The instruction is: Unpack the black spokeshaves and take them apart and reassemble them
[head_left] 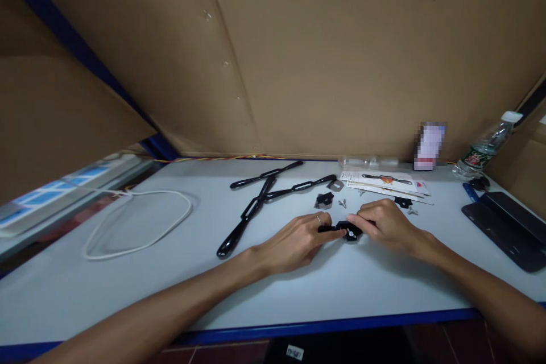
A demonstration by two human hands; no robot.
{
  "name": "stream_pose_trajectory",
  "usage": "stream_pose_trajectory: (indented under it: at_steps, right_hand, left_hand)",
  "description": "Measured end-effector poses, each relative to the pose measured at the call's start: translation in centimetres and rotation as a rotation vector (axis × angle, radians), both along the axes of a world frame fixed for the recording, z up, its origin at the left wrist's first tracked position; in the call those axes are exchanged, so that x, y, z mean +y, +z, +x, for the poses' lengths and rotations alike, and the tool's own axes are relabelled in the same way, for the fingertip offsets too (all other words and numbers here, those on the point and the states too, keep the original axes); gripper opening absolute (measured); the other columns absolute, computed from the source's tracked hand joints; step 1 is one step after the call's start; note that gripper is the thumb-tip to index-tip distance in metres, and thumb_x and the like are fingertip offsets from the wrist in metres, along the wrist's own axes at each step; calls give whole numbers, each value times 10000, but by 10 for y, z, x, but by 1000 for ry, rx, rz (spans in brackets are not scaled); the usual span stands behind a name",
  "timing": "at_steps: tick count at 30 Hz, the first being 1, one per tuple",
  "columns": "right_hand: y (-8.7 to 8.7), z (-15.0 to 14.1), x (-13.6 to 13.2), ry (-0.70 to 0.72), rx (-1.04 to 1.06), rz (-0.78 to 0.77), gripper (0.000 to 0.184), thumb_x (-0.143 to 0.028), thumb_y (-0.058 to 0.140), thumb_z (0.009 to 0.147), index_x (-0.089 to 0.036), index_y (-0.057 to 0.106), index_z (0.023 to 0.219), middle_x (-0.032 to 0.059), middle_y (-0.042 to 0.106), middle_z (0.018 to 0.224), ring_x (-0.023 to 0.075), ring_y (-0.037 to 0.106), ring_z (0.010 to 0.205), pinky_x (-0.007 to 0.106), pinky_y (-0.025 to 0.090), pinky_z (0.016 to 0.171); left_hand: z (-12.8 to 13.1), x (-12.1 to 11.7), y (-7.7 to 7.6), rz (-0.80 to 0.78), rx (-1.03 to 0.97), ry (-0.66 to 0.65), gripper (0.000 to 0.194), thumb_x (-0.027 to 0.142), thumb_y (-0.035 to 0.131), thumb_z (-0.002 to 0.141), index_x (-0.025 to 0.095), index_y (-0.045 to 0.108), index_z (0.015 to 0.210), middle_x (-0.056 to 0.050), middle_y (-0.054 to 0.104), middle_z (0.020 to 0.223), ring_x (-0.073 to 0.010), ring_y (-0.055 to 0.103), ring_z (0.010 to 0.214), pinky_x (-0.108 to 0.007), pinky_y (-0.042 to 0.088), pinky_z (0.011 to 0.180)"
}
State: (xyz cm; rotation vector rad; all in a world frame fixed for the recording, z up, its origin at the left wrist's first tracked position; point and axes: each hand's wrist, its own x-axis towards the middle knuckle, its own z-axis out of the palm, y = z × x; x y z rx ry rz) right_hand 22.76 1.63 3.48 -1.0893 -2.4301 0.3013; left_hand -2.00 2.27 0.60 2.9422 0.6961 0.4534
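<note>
My left hand (294, 239) is closed around one handle of a black spokeshave (352, 233) held just above the table's front half. Its index finger reaches to a small silvery screw at the tool's middle. My right hand (386, 224) pinches the other side, with the thumb laid over the black middle part; much of the tool is hidden by the fingers. Beyond the hands lie a black cap piece on a grey metal plate (324, 201), a wing screw (343, 203) and a slotted blade (335, 186). Another black cap piece (403, 202) and wing screw (412, 211) rest past my right hand.
Several black spokeshave bodies (246, 217) lie left of centre. Printed cards (384, 183) and clear plastic packaging are at the back. A bottle (482, 151), a blurred phone-like object (430, 147) and a dark case (507, 227) stand right. A white cable (140, 251) loops at left.
</note>
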Motion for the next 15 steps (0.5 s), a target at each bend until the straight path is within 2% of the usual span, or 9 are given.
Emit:
stream_pose_trajectory:
  at_steps: [3, 5, 7, 9, 11, 13, 15]
  right_hand:
    - [-2, -2, 0, -11, 92, -56, 434, -361, 454, 1052, -199, 739, 769, -4, 625, 612, 110, 456, 527, 290, 303, 572]
    - [-2, -2, -1, 43, 119, -88, 352, -353, 455, 1055, -220, 776, 1000, 18, 729, 761, 121, 567, 603, 280, 362, 615]
    - [-3, -2, -2, 116, 108, -96, 341, -359, 449, 1061, -242, 765, 1111, 29, 770, 862, 131, 630, 671, 275, 392, 642]
    - [-4, -1, -2, 171, 50, -63, 374, -384, 434, 1068, -238, 778, 1059, 31, 765, 834, 131, 630, 664, 275, 381, 624]
    - [-6, 0, 0, 155, -10, 14, 469, -424, 417, 1071, -212, 781, 864, 26, 712, 704, 124, 570, 586, 283, 333, 580]
    - [-7, 1, 1, 87, -15, 73, 595, -452, 393, 1073, -190, 698, 635, 12, 604, 566, 109, 464, 500, 296, 278, 548]
    - [-7, 1, 3, 29, 42, 87, 671, -468, 361, 1076, -186, 575, 506, -7, 489, 487, 99, 369, 460, 305, 248, 535]
  left_hand:
    - [0, 0, -1, 21, 3, 2, 655, -34, 471, 775, 245, 612, 1351, -47, 604, 978, -177, 586, 769, -310, 553, 692]
    - [0, 0, -1, 24, -4, 2, 636, -29, 462, 793, 246, 608, 1347, -49, 607, 990, -177, 596, 791, -309, 553, 710]
    - [-1, -1, -1, 31, -7, -4, 597, -23, 451, 807, 236, 625, 1316, -53, 609, 991, -182, 600, 802, -311, 551, 711]
    - [-1, -1, 0, 39, 0, -7, 572, -23, 449, 803, 223, 645, 1280, -59, 610, 992, -187, 597, 796, -315, 548, 699]
    - [-1, -1, 0, 40, 3, -5, 580, -25, 453, 798, 223, 647, 1285, -56, 608, 976, -183, 587, 769, -310, 541, 677]
    - [-1, -1, -1, 38, -6, 3, 610, -24, 458, 798, 237, 632, 1321, -49, 607, 962, -175, 577, 750, -299, 534, 660]
    - [0, 0, -2, 35, -21, 4, 622, -21, 460, 799, 245, 629, 1336, -46, 610, 958, -173, 572, 739, -295, 530, 649]
